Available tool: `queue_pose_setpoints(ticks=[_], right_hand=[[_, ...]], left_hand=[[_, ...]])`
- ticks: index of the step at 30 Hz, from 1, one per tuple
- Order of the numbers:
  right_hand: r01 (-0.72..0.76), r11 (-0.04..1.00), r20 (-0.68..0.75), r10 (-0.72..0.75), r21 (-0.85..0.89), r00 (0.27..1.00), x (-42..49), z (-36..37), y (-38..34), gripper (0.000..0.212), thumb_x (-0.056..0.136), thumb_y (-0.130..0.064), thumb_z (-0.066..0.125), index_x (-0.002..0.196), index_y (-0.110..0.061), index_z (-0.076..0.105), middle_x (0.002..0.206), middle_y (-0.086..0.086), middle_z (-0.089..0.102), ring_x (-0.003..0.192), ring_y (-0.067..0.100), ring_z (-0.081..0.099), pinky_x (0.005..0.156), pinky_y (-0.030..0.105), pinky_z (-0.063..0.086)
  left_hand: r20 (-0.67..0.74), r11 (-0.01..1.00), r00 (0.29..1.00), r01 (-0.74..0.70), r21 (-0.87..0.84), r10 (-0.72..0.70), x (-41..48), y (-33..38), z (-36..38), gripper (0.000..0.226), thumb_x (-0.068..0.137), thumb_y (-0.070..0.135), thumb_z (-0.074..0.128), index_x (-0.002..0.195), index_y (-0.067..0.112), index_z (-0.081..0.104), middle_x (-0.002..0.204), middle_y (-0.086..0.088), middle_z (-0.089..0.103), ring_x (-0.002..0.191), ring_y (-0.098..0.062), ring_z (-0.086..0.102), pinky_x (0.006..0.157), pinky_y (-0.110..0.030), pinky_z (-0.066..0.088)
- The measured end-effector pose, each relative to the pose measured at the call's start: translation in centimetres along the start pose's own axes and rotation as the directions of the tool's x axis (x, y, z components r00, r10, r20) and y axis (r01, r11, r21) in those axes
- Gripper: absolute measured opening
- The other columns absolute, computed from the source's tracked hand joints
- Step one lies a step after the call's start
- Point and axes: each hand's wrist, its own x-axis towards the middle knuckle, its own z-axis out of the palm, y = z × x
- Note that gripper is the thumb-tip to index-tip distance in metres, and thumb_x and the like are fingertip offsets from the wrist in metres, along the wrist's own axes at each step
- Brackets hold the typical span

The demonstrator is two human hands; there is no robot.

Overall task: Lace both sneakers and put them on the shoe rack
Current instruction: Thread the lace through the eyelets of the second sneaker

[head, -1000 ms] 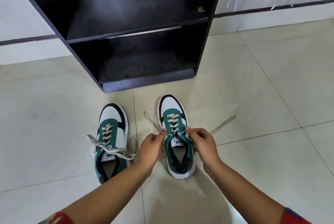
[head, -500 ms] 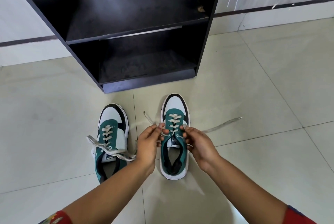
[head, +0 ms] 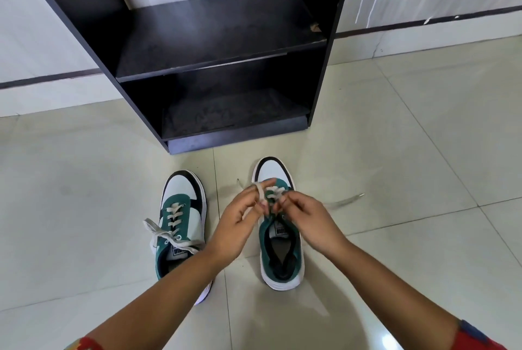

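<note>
Both hands (head: 275,208) together over right sneaker (head: 279,233), pinching lace (head: 261,194); sneaker directly beneath, toe pointing away toward rack (head: 214,38). Left sneaker (head: 180,217) beside left hand (head: 240,217), lace loose.

Tiled floor (head: 84,208), two sneakers (head: 180,225), shoe rack (head: 214,27)

My left hand (head: 240,219) and right hand (head: 308,219) pinch the pale lace (head: 261,194) above the right sneaker (head: 279,248), a loop wound round my left fingers, while the left sneaker (head: 180,219) sits beside it on the tiled floor (head: 84,208), before the black shoe rack (head: 220,47)
</note>
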Motion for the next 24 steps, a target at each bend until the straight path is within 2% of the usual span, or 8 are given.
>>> queue_pose_setpoints(ticks=[3,7,10,12,15,19,22,24], right_hand=[[0.187,0.920,0.089,-0.166,-0.345,0.982,-0.4,-0.3,-1.3,0.022,0.091,-0.023,0.049,0.072,-0.028,0.058,0.061,-0.015,0.048,0.073,0.012,0.047,0.065,0.028,0.039],[0.184,0.923,-0.028,-0.205,-0.337,0.978,-1.3,-0.6,-1.3,0.008,0.088,-0.025,0.053,0.090,-0.026,0.061,0.073,-0.011,0.059,0.083,0.010,0.051,0.071,0.025,0.043],[0.171,0.955,-0.067,-0.192,-0.241,0.979,-2.0,-0.1,-0.5,0.010,0.085,-0.025,0.057,0.088,-0.029,0.049,0.076,-0.010,0.057,0.077,0.006,0.050,0.066,0.020,0.041],[0.238,0.914,-0.053,-0.269,-0.328,0.962,-2.5,0.3,0.0,0.007,0.084,-0.030,0.057,0.083,-0.026,0.051,0.079,-0.011,0.057,0.079,0.007,0.049,0.070,0.022,0.042],[0.297,0.780,-0.027,-0.372,-0.551,0.928,-2.6,0.9,1.0,0.023,0.086,-0.035,0.048,0.100,-0.025,0.064,0.091,-0.005,0.063,0.086,0.016,0.053,0.076,0.028,0.047],[0.283,0.701,-0.036,-0.403,-0.654,0.915,-3.1,2.1,1.5,0.029,0.086,-0.030,0.044,0.109,-0.024,0.060,0.086,-0.001,0.061,0.076,0.021,0.060,0.060,0.028,0.050],[0.253,0.767,-0.061,-0.355,-0.590,0.933,-3.0,2.6,1.2,0.020,0.086,-0.037,0.046,0.093,-0.027,0.062,0.082,-0.007,0.053,0.079,0.016,0.057,0.061,0.026,0.046],[0.191,0.907,-0.082,-0.237,-0.376,0.968,-2.6,2.6,1.3,0.020,0.083,-0.039,0.050,0.081,-0.024,0.063,0.086,-0.011,0.048,0.090,0.012,0.053,0.073,0.024,0.044]], left_hand=[[0.169,0.927,0.972,-0.207,0.313,0.161,0.6,-0.4,-1.1,0.019,0.094,0.023,0.044,0.092,0.015,0.062,0.109,0.004,0.064,0.110,-0.007,0.054,0.097,-0.027,0.042],[0.152,0.765,0.951,-0.306,0.567,0.269,0.3,-0.7,-1.7,0.018,0.095,0.029,0.039,0.085,0.019,0.049,0.081,0.009,0.047,0.079,-0.008,0.045,0.075,-0.017,0.038],[-0.136,0.931,0.976,-0.115,0.346,0.171,-0.3,0.0,-0.8,0.012,0.093,0.032,0.044,0.084,0.031,0.052,0.073,0.015,0.055,0.069,-0.006,0.052,0.064,-0.016,0.041],[-0.241,0.951,0.969,0.023,0.310,0.055,-0.1,0.5,-0.5,0.013,0.094,0.026,0.047,0.092,0.024,0.059,0.069,0.018,0.062,0.061,-0.004,0.055,0.058,-0.020,0.043],[-0.167,0.837,0.965,0.257,0.483,-0.201,0.7,1.5,-0.8,0.027,0.095,0.022,0.046,0.071,0.019,0.058,0.043,0.007,0.045,0.042,-0.005,0.041,0.046,-0.022,0.030],[0.150,0.808,0.798,0.589,0.014,-0.584,0.9,2.7,-1.2,0.038,0.095,0.021,0.041,0.061,0.012,0.055,0.037,0.012,0.022,0.031,-0.004,0.015,0.033,-0.015,0.011],[0.178,0.785,0.770,0.619,0.031,-0.613,0.6,2.6,-1.8,0.036,0.093,0.023,0.043,0.064,0.010,0.061,0.042,0.009,0.018,0.035,-0.006,0.011,0.038,-0.017,0.008],[0.075,0.828,0.827,0.546,0.124,-0.557,0.4,2.5,-1.9,0.040,0.094,0.029,0.044,0.072,0.004,0.066,0.035,0.011,0.024,0.032,-0.006,0.018,0.039,-0.020,0.014]])
